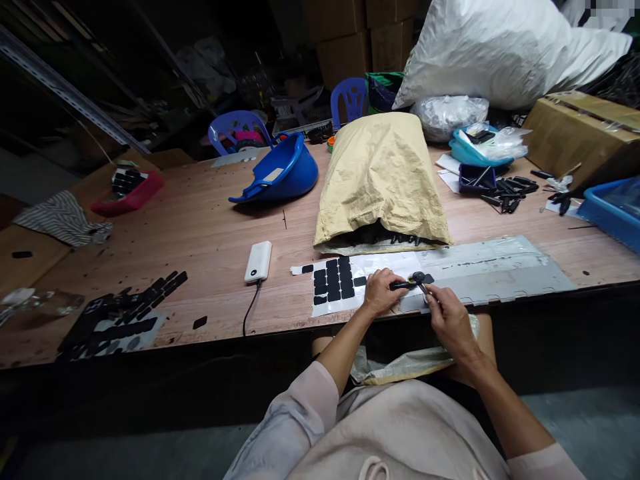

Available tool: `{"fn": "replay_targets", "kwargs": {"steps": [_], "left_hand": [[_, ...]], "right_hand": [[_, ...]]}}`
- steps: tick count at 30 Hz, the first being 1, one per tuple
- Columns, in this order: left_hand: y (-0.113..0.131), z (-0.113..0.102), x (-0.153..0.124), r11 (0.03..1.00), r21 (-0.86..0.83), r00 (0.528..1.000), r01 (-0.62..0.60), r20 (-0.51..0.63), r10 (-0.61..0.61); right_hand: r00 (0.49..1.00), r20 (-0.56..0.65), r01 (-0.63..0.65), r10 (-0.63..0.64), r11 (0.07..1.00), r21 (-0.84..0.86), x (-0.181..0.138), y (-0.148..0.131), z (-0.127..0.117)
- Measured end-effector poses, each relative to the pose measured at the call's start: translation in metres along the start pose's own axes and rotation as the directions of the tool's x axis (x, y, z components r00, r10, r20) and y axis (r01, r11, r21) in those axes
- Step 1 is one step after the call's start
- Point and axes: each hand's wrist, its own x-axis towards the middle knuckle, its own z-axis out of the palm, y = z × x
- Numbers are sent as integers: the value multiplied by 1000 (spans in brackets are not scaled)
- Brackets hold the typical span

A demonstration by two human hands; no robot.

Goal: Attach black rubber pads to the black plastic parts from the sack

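My left hand (384, 291) is closed on a slim black handle-like part (401, 285) near the table's front edge. A round black head (419, 277) sits at the right end of that part. In my right hand (449, 321) a thin metal-looking tool (425, 289) is pinched, its tip against or close to the round head; its kind is too small to tell. Left of my left hand, rows of black rounded pads (333, 280) lie on a white sheet (390, 263). A grey board (510, 267) stretches to the right under my right hand.
A yellow sack (383, 177) gapes toward me, dark parts inside. A white power bank (259, 261) with a cable and a blue basin (290, 170) stand leftward. Black strips (155, 293) lie far left. Black parts (513, 193), a carton (590, 137) and a blue tray (613, 207) are right.
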Motion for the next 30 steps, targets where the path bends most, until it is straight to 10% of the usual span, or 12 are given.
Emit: {"fn": "replay_targets", "kwargs": {"steps": [17, 30], "left_hand": [[3, -2, 1, 1000, -6, 1000, 25, 19, -25], [7, -4, 0, 999, 5, 999, 33, 12, -33]], "right_hand": [[994, -10, 105, -107, 985, -139, -6, -13, 0], [993, -111, -71, 37, 946, -318, 12, 5, -26]]}}
